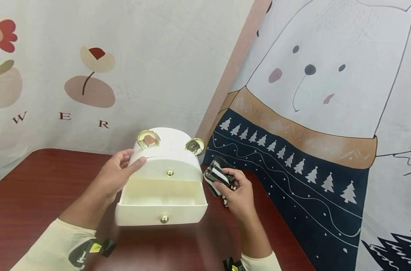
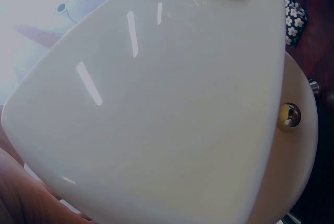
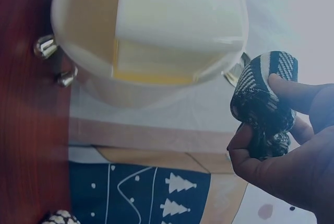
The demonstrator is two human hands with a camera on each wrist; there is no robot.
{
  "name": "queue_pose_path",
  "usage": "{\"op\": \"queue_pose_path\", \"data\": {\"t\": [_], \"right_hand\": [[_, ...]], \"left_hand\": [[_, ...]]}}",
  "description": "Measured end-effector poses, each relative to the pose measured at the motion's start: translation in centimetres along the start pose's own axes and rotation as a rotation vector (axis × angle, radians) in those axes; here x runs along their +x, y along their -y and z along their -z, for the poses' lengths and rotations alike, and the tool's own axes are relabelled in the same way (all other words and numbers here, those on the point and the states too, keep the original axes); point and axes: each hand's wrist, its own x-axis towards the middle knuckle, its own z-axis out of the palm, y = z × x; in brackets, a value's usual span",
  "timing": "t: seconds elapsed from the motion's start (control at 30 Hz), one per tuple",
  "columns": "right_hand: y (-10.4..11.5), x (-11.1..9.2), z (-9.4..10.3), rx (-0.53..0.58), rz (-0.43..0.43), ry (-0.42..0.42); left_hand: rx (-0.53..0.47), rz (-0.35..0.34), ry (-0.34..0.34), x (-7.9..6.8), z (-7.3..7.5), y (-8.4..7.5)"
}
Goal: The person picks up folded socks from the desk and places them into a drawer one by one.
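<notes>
A white drawer box (image 1: 171, 163) with round gold-rimmed ears and gold knobs stands on the table. Its lower drawer (image 1: 161, 214) is pulled out, and the pale inside shows. My left hand (image 1: 115, 175) grips the box's upper left side, thumb over the front and fingers around the side. To the right of the box, my right hand (image 1: 239, 194) pinches a rolled black-and-white patterned cloth (image 3: 266, 88), gathered at one end, between thumb and fingers. A black cloth piece with white flowers (image 2: 295, 21) lies near the box, mostly hidden behind the right hand in the head view.
The dark red wooden table (image 1: 49, 180) carries the box. Behind it hangs a pale curtain (image 1: 168, 67) with flowers and letters. A bear-print cloth (image 1: 293, 162) hangs along the table's right edge.
</notes>
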Motion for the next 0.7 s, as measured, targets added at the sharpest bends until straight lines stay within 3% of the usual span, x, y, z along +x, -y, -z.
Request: {"op": "queue_pose_path", "data": {"t": [0.33, 0.7], "right_hand": [[1.1, -0.1, -1.8, -0.003, 0.109, 0.062], [1.8, -0.7, -3.6, 0.061, 0.166, 0.143]], "left_hand": [[-0.006, -0.011, -0.005, 0.0, 0.0, 0.0], [-0.008, -0.005, -0.002, 0.1, 0.0, 0.0]]}}
